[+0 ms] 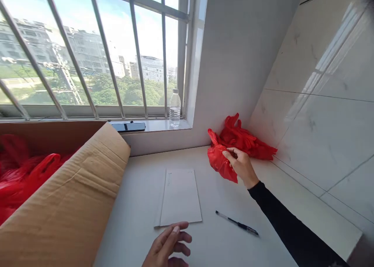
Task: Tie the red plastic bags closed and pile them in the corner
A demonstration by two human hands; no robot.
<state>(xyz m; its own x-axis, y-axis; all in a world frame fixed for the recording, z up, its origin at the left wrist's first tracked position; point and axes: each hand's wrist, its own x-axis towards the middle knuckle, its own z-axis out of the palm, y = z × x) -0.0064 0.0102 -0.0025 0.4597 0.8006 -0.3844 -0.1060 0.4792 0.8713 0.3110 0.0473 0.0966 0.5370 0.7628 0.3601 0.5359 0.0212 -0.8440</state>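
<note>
At the right, my right hand (241,166) pinches a red plastic bag (219,162) between thumb and fingers, close above the white tabletop. Just behind it lies a heap of red plastic bags (245,138) against the wall. My left hand (172,245) is at the bottom centre, with its fingers loosely curved and apart and nothing in them. Its fingertips are near the lower edge of a white notepad (181,197) that has a little writing at its top left. A black pen (237,223) lies to the right of the notepad.
A cardboard box (73,193) with red plastic bags (37,173) inside fills the left side. On the windowsill are a phone (128,127) and a clear water bottle (174,109). Barred window behind; a tiled wall (321,103) bounds the right.
</note>
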